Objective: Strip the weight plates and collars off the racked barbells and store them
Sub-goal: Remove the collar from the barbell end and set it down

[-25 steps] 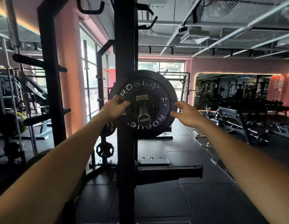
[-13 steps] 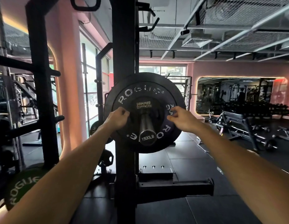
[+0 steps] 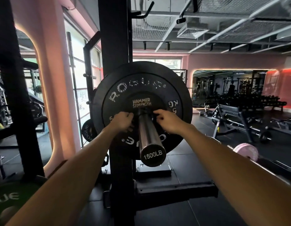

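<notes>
Head view. A gym interior with pink walls, exposed ceiling ducts and dark rubber flooring; benches and a dumbbell rack fill the right of the frame, and a black rack upright runs down the centre. At centre frame the barbell sleeve projects toward the camera, its end cap marked 1500LB. On it sit a large black plate marked ROGUE and, in front of it, a small plate marked HAMMER STRENGTH. A dark collar appears to ring the sleeve against the small plate, though its form is hard to make out.

The left hand and right hand flank the sleeve, fingers curled in at the collar; both seem to pinch it, but the contact is shadowed.

The step in hand is judged to be collar removal. It would go best with even pressure from both sides, then a straight pull along the sleeve so the collar does not bind.

No bin or tray is in view. A green plate shows at lower left and a pink plate at right.
</notes>
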A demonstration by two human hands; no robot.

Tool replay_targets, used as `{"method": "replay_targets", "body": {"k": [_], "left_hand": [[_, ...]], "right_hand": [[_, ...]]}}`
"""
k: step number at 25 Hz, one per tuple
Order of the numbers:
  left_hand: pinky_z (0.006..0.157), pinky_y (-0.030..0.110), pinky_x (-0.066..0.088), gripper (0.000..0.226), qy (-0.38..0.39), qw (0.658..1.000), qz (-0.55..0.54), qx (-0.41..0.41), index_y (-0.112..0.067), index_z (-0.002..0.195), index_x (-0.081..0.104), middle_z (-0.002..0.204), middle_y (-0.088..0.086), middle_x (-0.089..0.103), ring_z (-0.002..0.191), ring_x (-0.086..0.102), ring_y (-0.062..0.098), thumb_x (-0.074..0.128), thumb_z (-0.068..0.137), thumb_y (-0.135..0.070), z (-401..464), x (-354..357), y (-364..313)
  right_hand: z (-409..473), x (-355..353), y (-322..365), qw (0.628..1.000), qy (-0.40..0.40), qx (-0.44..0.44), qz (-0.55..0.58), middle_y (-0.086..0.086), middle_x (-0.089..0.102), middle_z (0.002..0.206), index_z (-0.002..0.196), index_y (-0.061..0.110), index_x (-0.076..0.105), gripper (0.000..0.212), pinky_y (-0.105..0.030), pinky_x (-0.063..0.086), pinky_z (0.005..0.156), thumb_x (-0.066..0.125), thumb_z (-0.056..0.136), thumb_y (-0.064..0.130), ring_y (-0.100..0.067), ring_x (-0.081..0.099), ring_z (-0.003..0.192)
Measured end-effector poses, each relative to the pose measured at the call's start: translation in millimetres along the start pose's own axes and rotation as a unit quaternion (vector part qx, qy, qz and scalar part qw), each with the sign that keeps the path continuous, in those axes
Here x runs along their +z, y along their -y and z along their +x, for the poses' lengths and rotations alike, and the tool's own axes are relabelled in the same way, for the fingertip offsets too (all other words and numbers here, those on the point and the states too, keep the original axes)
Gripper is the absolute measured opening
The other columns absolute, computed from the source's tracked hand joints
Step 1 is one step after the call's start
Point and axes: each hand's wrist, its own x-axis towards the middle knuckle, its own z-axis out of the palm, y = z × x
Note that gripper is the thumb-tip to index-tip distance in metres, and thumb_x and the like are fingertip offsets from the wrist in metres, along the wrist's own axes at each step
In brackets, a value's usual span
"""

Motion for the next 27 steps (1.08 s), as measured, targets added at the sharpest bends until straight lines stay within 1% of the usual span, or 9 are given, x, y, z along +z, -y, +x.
{"method": "replay_targets", "body": {"k": [2, 4, 8, 12, 15, 19, 23, 25, 27], "left_hand": [[0.036, 0.009, 0.038, 0.041, -0.003, 1.000, -0.025, -0.005, -0.010, 0.068, 0.050, 0.061, 0.003, 0.056, 0.038, 0.056, 0.007, 0.036, 0.105, -0.021, 2, 2, -7], [0.036, 0.009, 0.039, 0.040, -0.009, 0.999, -0.040, -0.005, -0.009, 0.068, 0.048, 0.060, 0.005, 0.054, 0.034, 0.055, -0.001, 0.036, 0.105, -0.019, 4, 4, -11], [0.041, 0.011, 0.043, 0.036, -0.005, 0.996, -0.086, -0.012, -0.002, 0.076, 0.051, 0.058, 0.008, 0.057, 0.041, 0.062, 0.002, 0.038, 0.104, -0.020, 6, 4, -9], [0.044, 0.013, 0.047, 0.035, -0.005, 0.995, -0.103, -0.008, -0.006, 0.074, 0.054, 0.065, 0.011, 0.062, 0.043, 0.064, 0.007, 0.040, 0.103, -0.021, 5, 1, -11], [0.060, 0.031, 0.060, 0.033, 0.009, 0.991, -0.134, -0.013, -0.008, 0.076, 0.057, 0.076, 0.014, 0.064, 0.058, 0.070, 0.025, 0.043, 0.102, -0.022, 6, -2, -10], [0.069, 0.040, 0.061, 0.034, 0.017, 0.989, -0.149, -0.010, -0.006, 0.075, 0.059, 0.072, 0.013, 0.062, 0.062, 0.069, 0.030, 0.046, 0.102, -0.021, 9, -5, -12], [0.072, 0.041, 0.061, 0.030, 0.029, 0.984, -0.174, -0.017, -0.006, 0.079, 0.062, 0.076, 0.015, 0.065, 0.063, 0.071, 0.031, 0.050, 0.100, -0.022, 13, -7, -9], [0.068, 0.039, 0.062, 0.030, 0.031, 0.976, -0.215, -0.035, -0.003, 0.082, 0.063, 0.078, 0.020, 0.066, 0.059, 0.070, 0.027, 0.049, 0.101, -0.022, 13, -9, -8], [0.064, 0.036, 0.062, 0.035, 0.033, 0.966, -0.247, -0.061, 0.003, 0.093, 0.063, 0.077, 0.022, 0.067, 0.058, 0.069, 0.026, 0.045, 0.102, -0.025, 13, -9, -6]], "right_hand": [[5, 5, -2, 1.000, 0.000, 0.003, 0.012, -0.009, 0.062, 0.129, 0.141, 0.016, 0.045, 0.048, -0.034, 0.041, 0.106, 0.044, 0.094, 0.008, -0.026, 0.055, 0.122], [8, 10, -4, 1.000, -0.007, 0.006, 0.027, -0.009, 0.064, 0.125, 0.137, 0.015, 0.048, 0.050, -0.036, 0.042, 0.105, 0.045, 0.089, 0.003, -0.026, 0.056, 0.120], [12, 20, -10, 0.998, -0.025, 0.012, 0.056, -0.005, 0.069, 0.110, 0.129, 0.019, 0.053, 0.050, -0.037, 0.049, 0.097, 0.049, 0.083, 0.000, -0.025, 0.061, 0.109], [14, 24, -15, 0.993, -0.025, 0.027, 0.114, -0.005, 0.068, 0.108, 0.128, 0.022, 0.054, 0.054, -0.044, 0.051, 0.096, 0.046, 0.079, 0.000, -0.026, 0.063, 0.105], [12, 29, -17, 0.989, -0.028, 0.031, 0.140, -0.007, 0.067, 0.110, 0.127, 0.021, 0.053, 0.056, -0.044, 0.050, 0.097, 0.044, 0.077, -0.002, -0.027, 0.063, 0.104], [14, 34, -23, 0.985, -0.034, 0.032, 0.165, -0.007, 0.067, 0.104, 0.126, 0.022, 0.054, 0.061, -0.046, 0.051, 0.095, 0.043, 0.069, 0.004, -0.028, 0.064, 0.100], [16, 35, -30, 0.986, -0.025, 0.031, 0.161, 0.003, 0.065, 0.084, 0.118, 0.024, 0.060, 0.054, -0.041, 0.054, 0.088, 0.045, 0.069, 0.007, -0.027, 0.065, 0.095], [15, 28, -27, 0.990, -0.036, 0.039, 0.132, 0.003, 0.068, 0.089, 0.107, 0.030, 0.067, 0.045, -0.038, 0.053, 0.088, 0.047, 0.070, 0.015, -0.025, 0.064, 0.097], [13, 15, -17, 0.995, -0.056, 0.049, 0.066, -0.001, 0.071, 0.101, 0.098, 0.027, 0.071, 0.029, -0.039, 0.052, 0.090, 0.051, 0.078, 0.026, -0.023, 0.065, 0.098]]}}
